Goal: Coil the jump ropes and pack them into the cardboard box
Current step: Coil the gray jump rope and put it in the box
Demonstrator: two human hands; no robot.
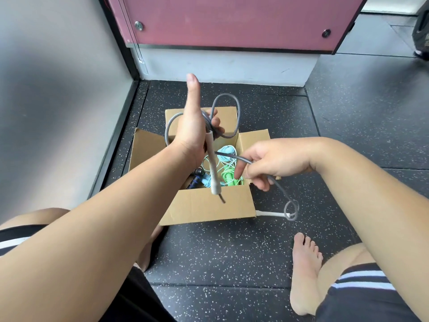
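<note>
While left fingers [216, 122] grip the grey jump rope [212, 163], right fingers [239, 169] pinch its cord

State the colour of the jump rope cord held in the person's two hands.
The cord is dark grey, clearest in the head view where it loops above the box.

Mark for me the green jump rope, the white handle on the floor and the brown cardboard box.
green jump rope [228, 176]: head view, middle of its bundle.
white handle on the floor [270, 214]: head view, mid-shaft.
brown cardboard box [209, 205]: head view, near outer panel.
</note>
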